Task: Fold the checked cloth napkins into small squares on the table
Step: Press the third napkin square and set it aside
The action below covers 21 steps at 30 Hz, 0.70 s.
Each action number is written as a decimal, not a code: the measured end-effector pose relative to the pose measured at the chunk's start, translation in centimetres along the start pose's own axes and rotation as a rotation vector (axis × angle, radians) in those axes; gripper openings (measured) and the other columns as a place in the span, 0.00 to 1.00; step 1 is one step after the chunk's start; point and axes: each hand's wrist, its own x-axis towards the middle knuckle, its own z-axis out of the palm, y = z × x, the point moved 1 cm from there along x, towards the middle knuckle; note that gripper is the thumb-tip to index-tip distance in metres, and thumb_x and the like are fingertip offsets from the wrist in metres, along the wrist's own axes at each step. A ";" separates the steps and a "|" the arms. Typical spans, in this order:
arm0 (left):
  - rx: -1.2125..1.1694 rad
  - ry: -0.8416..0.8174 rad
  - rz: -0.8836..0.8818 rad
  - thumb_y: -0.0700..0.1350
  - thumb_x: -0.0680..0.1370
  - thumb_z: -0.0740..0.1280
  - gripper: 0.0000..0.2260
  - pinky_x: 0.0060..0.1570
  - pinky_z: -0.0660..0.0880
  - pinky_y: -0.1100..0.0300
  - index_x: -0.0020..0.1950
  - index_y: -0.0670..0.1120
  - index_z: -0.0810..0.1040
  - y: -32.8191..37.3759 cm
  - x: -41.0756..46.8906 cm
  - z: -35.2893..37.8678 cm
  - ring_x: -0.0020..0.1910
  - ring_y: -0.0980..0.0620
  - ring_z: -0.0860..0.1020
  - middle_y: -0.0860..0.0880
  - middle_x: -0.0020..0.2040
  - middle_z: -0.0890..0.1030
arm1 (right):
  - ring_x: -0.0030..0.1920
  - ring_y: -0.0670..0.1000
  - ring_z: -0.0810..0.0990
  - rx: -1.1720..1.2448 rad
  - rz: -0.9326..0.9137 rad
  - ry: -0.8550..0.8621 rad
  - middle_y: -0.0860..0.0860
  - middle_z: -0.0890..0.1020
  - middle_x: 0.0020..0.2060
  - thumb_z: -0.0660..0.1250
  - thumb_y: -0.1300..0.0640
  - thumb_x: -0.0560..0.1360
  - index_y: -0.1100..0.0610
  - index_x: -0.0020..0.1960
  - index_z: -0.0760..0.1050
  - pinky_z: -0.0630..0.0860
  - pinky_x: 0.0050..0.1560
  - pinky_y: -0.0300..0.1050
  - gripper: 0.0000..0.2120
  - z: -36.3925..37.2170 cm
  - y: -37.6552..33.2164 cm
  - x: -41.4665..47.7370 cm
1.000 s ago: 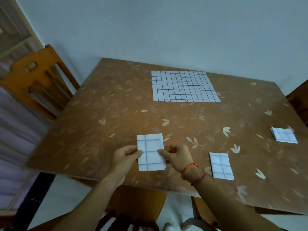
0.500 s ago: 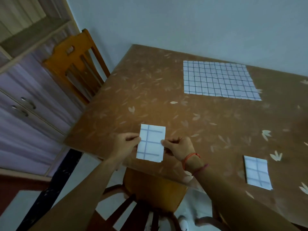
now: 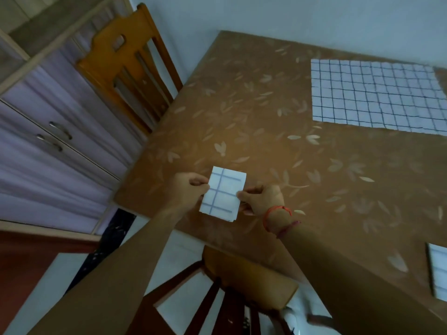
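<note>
Fingers: both sets are curled and pinch the folded napkin (image 3: 223,193) by its side edges.
Cabinet (image 3: 48,141): far left, doors closed.
Wooden chair (image 3: 128,59): at the table's (image 3: 242,117) left side.
Left hand (image 3: 191,189): grips the napkin's left edge.
Folded napkin: at the table's near left corner; contact with the top unclear.
Right hand (image 3: 262,200): grips the right edge; red threads (image 3: 278,213) on the wrist.
Unfolded napkin (image 3: 377,93): flat, far right.
Second folded napkin (image 3: 439,272): near right, cut off by the frame.

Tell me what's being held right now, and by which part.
The folded checked napkin is held by both hands: the left hand pinches its left edge, and the right hand pinches its right edge.
</note>
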 end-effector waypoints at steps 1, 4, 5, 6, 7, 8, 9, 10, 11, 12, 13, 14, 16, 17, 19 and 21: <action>0.019 -0.002 -0.001 0.37 0.71 0.74 0.05 0.40 0.81 0.53 0.47 0.42 0.84 -0.4 0.6 0.0 0.39 0.51 0.81 0.45 0.42 0.83 | 0.29 0.50 0.81 -0.013 0.012 0.001 0.57 0.82 0.33 0.74 0.62 0.70 0.59 0.40 0.76 0.79 0.26 0.41 0.06 0.5 0.1 0.7; 0.065 -0.012 0.008 0.39 0.70 0.75 0.04 0.40 0.82 0.48 0.43 0.47 0.84 -1.7 2.1 0.1 0.38 0.50 0.82 0.49 0.39 0.83 | 0.23 0.46 0.80 -0.026 0.056 -0.003 0.56 0.81 0.30 0.73 0.63 0.70 0.60 0.40 0.77 0.79 0.24 0.39 0.05 1.7 0.5 2.4; 0.081 -0.012 0.014 0.40 0.70 0.75 0.04 0.40 0.82 0.47 0.42 0.48 0.84 -2.1 2.5 0.2 0.38 0.50 0.82 0.49 0.38 0.83 | 0.22 0.45 0.79 -0.034 0.063 -0.003 0.55 0.81 0.29 0.73 0.63 0.70 0.59 0.38 0.76 0.78 0.24 0.39 0.06 2.0 0.6 2.8; 0.100 -0.007 0.020 0.40 0.69 0.75 0.04 0.40 0.81 0.48 0.42 0.48 0.84 -2.3 2.9 0.3 0.38 0.50 0.82 0.50 0.38 0.83 | 0.22 0.45 0.79 -0.041 0.070 0.000 0.55 0.81 0.29 0.73 0.63 0.70 0.58 0.37 0.76 0.78 0.24 0.39 0.07 2.3 0.7 3.2; 0.115 -0.002 0.032 0.40 0.69 0.75 0.04 0.41 0.81 0.48 0.42 0.47 0.84 -2.5 3.2 0.4 0.38 0.51 0.82 0.50 0.38 0.83 | 0.22 0.46 0.80 -0.049 0.077 0.006 0.56 0.81 0.30 0.73 0.63 0.70 0.58 0.37 0.76 0.79 0.24 0.39 0.06 2.5 0.8 3.6; 0.131 -0.003 0.042 0.39 0.70 0.74 0.04 0.41 0.81 0.49 0.43 0.45 0.85 -2.6 3.4 0.6 0.38 0.51 0.82 0.50 0.38 0.83 | 0.23 0.48 0.80 -0.056 0.082 0.013 0.56 0.82 0.31 0.73 0.63 0.69 0.59 0.39 0.77 0.79 0.25 0.40 0.05 2.6 1.0 3.9; 0.144 -0.008 0.051 0.39 0.70 0.74 0.04 0.42 0.81 0.51 0.45 0.43 0.85 -2.7 3.6 0.7 0.38 0.51 0.81 0.50 0.38 0.83 | 0.24 0.49 0.81 -0.062 0.082 0.017 0.57 0.82 0.32 0.73 0.63 0.69 0.60 0.41 0.78 0.79 0.25 0.40 0.04 2.7 1.0 4.2; 0.154 -0.015 0.050 0.38 0.71 0.73 0.05 0.41 0.81 0.53 0.46 0.42 0.84 -2.7 3.8 0.9 0.38 0.52 0.81 0.49 0.38 0.83 | 0.25 0.50 0.82 -0.066 0.081 0.018 0.57 0.83 0.32 0.73 0.63 0.69 0.61 0.42 0.79 0.79 0.26 0.41 0.04 2.9 1.1 4.5; 0.160 -0.020 0.055 0.39 0.71 0.73 0.05 0.41 0.80 0.54 0.47 0.41 0.85 -2.9 4.0 1.0 0.38 0.53 0.81 0.50 0.38 0.83 | 0.27 0.52 0.83 -0.073 0.080 0.020 0.58 0.83 0.33 0.73 0.63 0.69 0.61 0.43 0.79 0.80 0.28 0.42 0.04 2.9 1.2 4.7; 0.169 -0.021 0.059 0.39 0.72 0.73 0.06 0.41 0.80 0.56 0.47 0.42 0.85 -3.0 4.2 1.1 0.38 0.54 0.81 0.50 0.39 0.83 | 0.28 0.53 0.83 -0.080 0.075 0.025 0.57 0.84 0.32 0.73 0.63 0.69 0.61 0.42 0.79 0.81 0.29 0.44 0.04 2.9 1.2 4.9; 0.182 -0.020 0.068 0.40 0.72 0.73 0.06 0.40 0.79 0.59 0.47 0.42 0.85 -3.1 4.4 1.2 0.38 0.55 0.80 0.51 0.39 0.82 | 0.28 0.53 0.84 -0.086 0.070 0.029 0.57 0.84 0.32 0.73 0.63 0.69 0.60 0.41 0.79 0.81 0.30 0.45 0.04 2.9 1.2 5.0; 0.192 -0.016 0.073 0.40 0.72 0.73 0.05 0.38 0.77 0.63 0.47 0.43 0.84 -3.2 4.5 1.3 0.38 0.58 0.79 0.52 0.39 0.82 | 0.29 0.53 0.84 -0.088 0.068 0.031 0.57 0.83 0.31 0.73 0.63 0.69 0.59 0.40 0.79 0.82 0.30 0.45 0.04 2.9 1.2 5.2; 0.192 0.001 0.076 0.40 0.72 0.73 0.05 0.36 0.74 0.66 0.48 0.43 0.85 -3.3 4.7 1.4 0.37 0.59 0.78 0.53 0.38 0.81 | 0.30 0.54 0.84 -0.084 0.070 0.032 0.58 0.84 0.33 0.73 0.63 0.69 0.58 0.40 0.79 0.82 0.31 0.46 0.04 3.0 1.2 5.5; 0.191 0.009 0.077 0.41 0.72 0.73 0.06 0.36 0.74 0.66 0.48 0.44 0.85 -3.4 4.9 1.5 0.37 0.59 0.78 0.54 0.37 0.80 | 0.30 0.55 0.84 -0.084 0.067 0.036 0.58 0.84 0.33 0.73 0.63 0.69 0.58 0.40 0.79 0.82 0.32 0.47 0.04 3.1 1.2 5.6; 0.199 0.025 0.079 0.41 0.72 0.73 0.05 0.38 0.74 0.64 0.47 0.45 0.85 -3.4 5.1 1.5 0.38 0.58 0.78 0.55 0.37 0.80 | 0.32 0.56 0.85 -0.089 0.054 0.041 0.59 0.84 0.34 0.74 0.63 0.68 0.57 0.39 0.79 0.83 0.33 0.49 0.04 3.3 1.1 5.9; 0.207 0.034 0.087 0.41 0.72 0.73 0.05 0.39 0.73 0.66 0.47 0.46 0.85 -3.5 5.5 1.6 0.40 0.58 0.79 0.54 0.38 0.81 | 0.31 0.56 0.85 -0.086 0.043 0.040 0.59 0.84 0.34 0.73 0.63 0.68 0.58 0.40 0.80 0.83 0.34 0.50 0.04 3.5 1.0 6.1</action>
